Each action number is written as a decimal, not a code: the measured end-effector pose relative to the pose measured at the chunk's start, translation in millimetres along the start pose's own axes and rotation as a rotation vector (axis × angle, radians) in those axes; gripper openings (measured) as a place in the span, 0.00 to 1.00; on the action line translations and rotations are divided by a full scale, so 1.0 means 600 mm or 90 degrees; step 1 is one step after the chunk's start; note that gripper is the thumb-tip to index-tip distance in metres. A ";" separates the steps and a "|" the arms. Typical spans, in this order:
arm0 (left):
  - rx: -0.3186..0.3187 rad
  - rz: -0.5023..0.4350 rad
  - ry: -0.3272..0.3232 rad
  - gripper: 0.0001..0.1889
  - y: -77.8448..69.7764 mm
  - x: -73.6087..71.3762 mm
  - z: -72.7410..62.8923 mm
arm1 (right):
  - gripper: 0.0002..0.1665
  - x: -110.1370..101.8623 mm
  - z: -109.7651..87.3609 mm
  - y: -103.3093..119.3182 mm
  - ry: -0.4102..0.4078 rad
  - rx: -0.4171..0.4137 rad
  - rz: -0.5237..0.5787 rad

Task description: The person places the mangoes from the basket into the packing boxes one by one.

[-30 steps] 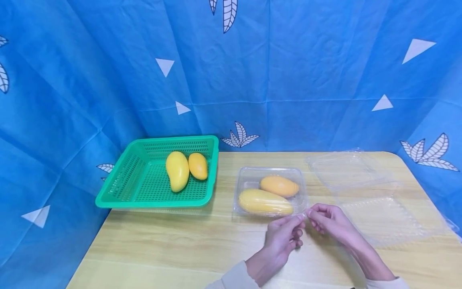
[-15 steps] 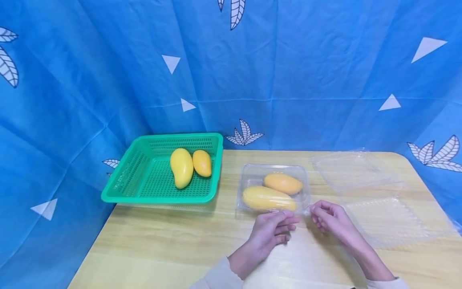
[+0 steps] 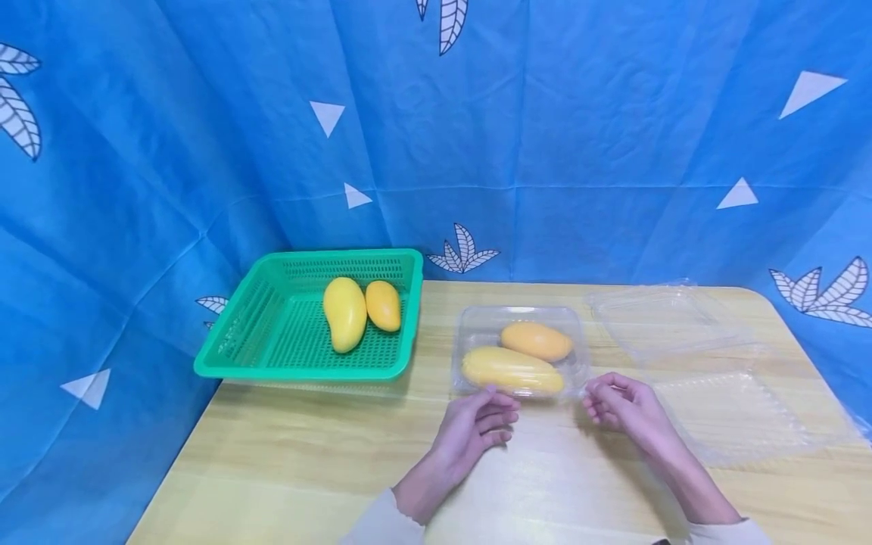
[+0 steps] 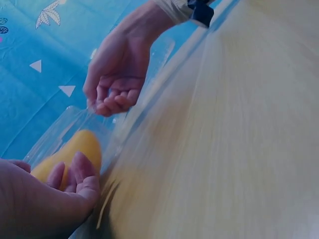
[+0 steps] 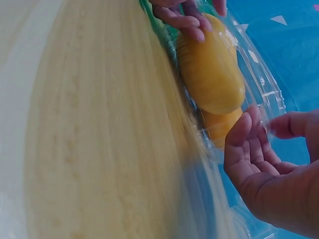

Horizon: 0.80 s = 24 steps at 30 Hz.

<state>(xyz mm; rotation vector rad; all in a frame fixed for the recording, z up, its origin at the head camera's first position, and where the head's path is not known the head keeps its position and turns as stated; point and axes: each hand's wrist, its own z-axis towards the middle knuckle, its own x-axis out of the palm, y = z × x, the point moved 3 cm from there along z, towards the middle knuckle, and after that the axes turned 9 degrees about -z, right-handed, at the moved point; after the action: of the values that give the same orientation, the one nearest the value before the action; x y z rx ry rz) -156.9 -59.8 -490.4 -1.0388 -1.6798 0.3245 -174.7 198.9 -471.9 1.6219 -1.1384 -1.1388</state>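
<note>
A clear plastic container lies in the middle of the table, holding a long yellow mango in front and a smaller orange mango behind. Clear plastic with glare covers both fruits. At the container's front right corner, my right hand pinches the rim between thumb and fingers; the right wrist view shows this right hand at the plastic edge. My left hand is at the front edge near the yellow mango, its fingers loosely bent and gripping nothing. Whether it touches the plastic, I cannot tell.
A green basket at the back left holds a yellow mango and a small orange mango. More clear plastic containers lie opened out on the right. A blue curtain hangs behind the wooden table.
My left hand has left the front right corner and slid left along the container's front edge, its fingers loosening. The right hand stays at the corner. The head view has shifted slightly.
</note>
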 end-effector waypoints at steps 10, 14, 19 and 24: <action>0.089 0.019 -0.086 0.12 -0.029 -0.023 -0.003 | 0.20 0.001 0.004 -0.003 -0.001 0.012 0.047; 0.111 0.031 -0.108 0.11 -0.042 -0.033 0.003 | 0.20 -0.001 0.002 -0.004 -0.004 0.009 0.059; 0.132 0.055 -0.117 0.12 -0.063 -0.045 0.012 | 0.19 -0.004 0.001 -0.005 -0.010 0.007 0.085; 0.125 0.079 -0.095 0.13 -0.081 -0.057 0.018 | 0.18 -0.002 -0.001 -0.007 -0.010 0.005 0.133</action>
<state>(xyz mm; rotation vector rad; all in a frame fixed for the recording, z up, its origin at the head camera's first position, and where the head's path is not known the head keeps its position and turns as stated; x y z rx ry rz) -187.9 -111.2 -484.1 -0.9934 -1.6798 0.6498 -173.6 200.8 -475.5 1.4635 -1.2903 -1.0142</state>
